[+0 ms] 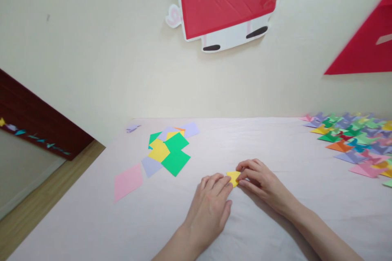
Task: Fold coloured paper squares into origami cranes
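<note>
A small folded piece of yellow paper (233,178) lies on the pale cloth-covered surface, between my two hands. My left hand (211,202) rests palm down, fingers stretched out, with its fingertips touching the paper's left edge. From the other side, my right hand (260,179) curls its fingers and thumb on the paper's right edge, so that part is hidden. To the left lies a loose pile of paper squares, among them green (176,163), yellow (159,151), lavender (151,167) and pink (128,181) ones.
Rows of folded paper figures (355,142) in many colours stand at the far right. A small lavender folded piece (132,129) lies at the back left. A wall (122,49) with a red and white cutout (229,4) rises behind. The surface's left side ends above a wooden floor (61,183).
</note>
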`<act>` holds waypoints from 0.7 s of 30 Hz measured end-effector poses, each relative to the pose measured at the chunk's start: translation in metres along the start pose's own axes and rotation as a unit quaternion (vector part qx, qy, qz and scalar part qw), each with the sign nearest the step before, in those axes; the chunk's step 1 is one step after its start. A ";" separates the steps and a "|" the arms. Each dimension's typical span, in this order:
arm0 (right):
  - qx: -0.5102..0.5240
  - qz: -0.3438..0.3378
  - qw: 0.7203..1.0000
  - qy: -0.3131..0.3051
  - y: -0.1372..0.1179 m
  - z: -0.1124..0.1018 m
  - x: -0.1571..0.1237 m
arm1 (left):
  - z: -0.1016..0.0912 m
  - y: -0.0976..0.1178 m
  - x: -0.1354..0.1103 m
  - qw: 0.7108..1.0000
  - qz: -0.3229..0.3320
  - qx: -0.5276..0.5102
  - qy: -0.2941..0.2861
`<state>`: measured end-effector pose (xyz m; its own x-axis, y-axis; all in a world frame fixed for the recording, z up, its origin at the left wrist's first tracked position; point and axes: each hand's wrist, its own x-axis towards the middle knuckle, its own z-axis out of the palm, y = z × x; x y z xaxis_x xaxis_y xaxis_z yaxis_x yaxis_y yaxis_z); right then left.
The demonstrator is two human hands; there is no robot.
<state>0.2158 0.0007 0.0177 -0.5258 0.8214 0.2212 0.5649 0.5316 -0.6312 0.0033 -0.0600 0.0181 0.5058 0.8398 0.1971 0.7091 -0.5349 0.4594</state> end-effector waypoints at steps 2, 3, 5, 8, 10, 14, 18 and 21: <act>0.019 0.033 0.999 0.010 -0.002 0.003 0.002 | 0.000 0.001 0.000 1.000 -0.003 0.012 0.000; 0.027 0.048 0.998 0.016 -0.002 0.004 0.002 | -0.001 0.002 0.000 1.000 -0.003 0.019 -0.001; 0.039 0.069 0.996 0.028 -0.003 0.007 0.004 | -0.001 0.004 0.001 0.999 -0.002 0.037 -0.005; 0.044 0.080 0.995 0.044 -0.002 0.010 0.006 | -0.002 0.005 0.002 0.998 0.009 0.069 -0.007; 0.043 0.081 0.995 0.048 -0.001 0.012 0.007 | -0.001 0.007 0.002 0.996 0.014 0.089 -0.006; 0.038 0.086 0.995 0.044 -0.001 0.014 0.008 | 0.002 0.009 0.000 0.993 0.018 0.113 -0.005; 0.036 0.089 0.994 0.043 -0.002 0.014 0.008 | 0.005 0.010 0.000 0.990 0.023 0.137 0.000; 0.041 0.091 0.994 0.043 -0.002 0.013 0.009 | 0.008 0.009 0.000 0.986 0.037 0.162 0.002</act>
<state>0.2015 0.0042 0.0111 -0.3604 0.9193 0.1581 0.5903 0.3560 -0.7244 0.0135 -0.0660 0.0156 0.5599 0.7977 0.2240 0.7906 -0.5952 0.1437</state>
